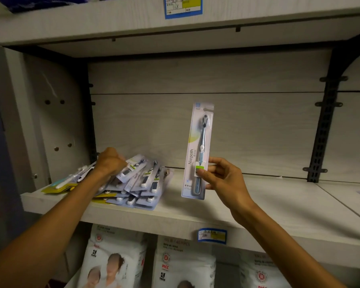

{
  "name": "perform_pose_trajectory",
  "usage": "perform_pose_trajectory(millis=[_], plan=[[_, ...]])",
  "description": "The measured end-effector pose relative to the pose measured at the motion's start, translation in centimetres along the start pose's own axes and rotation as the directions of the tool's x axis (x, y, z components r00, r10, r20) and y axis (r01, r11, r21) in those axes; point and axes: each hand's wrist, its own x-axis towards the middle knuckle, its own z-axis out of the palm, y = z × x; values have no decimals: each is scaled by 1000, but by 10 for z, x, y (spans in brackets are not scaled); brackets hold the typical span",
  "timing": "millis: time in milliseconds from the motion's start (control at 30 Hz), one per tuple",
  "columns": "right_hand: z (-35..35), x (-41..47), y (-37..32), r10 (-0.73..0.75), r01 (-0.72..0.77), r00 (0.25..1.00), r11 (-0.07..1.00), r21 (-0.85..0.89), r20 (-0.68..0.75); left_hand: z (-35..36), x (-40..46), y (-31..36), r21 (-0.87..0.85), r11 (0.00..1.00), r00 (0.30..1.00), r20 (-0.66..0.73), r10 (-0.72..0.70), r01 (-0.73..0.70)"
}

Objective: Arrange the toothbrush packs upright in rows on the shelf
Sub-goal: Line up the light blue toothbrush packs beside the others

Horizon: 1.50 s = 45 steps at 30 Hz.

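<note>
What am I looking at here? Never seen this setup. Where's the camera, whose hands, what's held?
No robot: a person's bare hands, filmed by one wide-angle camera on their head, looking forward and down. The right hand pinches one toothbrush pack, held upright above the shelf. The left hand reaches into a loose pile of packs lying flat on the shelf's left side; whether it grips one is unclear. Below hang white bagged goods, and a blue price label sits on the shelf edge.
</note>
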Motion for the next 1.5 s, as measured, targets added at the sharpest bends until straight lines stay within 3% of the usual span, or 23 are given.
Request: perform_pose_trajectory(millis=[133, 233, 300, 467, 600, 933, 1133, 1500], plan=[[-5, -7, -5, 9, -9, 1000, 1000, -20, -7, -11, -4, 8, -293, 950, 979, -194, 55, -111], [-8, -13, -11, 15, -16, 1000, 999, -40, -25, -17, -20, 29, -515, 834, 961, -269, 59, -196], [-12, -19, -16, 17, -19, 999, 998, -67, -42, -14, -33, 43, -650, 734, 968, -249, 38, -196], [-32, -42, -33, 0, -15, 994, 991, -131, -110, 15, -73, 70, -877, 473, 993, -41, 110, -88], [-58, -68, -46, -14, -24, 983, 980, -199, -186, 46, -109, 94, -915, 402, 974, 66, 217, -28], [-155, -155, -93, -88, -43, 918, 947, -318, -386, 116, -205, 165, -933, 354, 831, 248, 499, 66], [-225, -201, -104, -110, -61, 903, 924, -377, -416, 163, -255, 209, -934, 327, 824, 294, 484, 140], [-378, -201, -110, -87, -56, 921, 936, -348, -381, 253, -312, 273, -932, 329, 921, 254, 294, 153]])
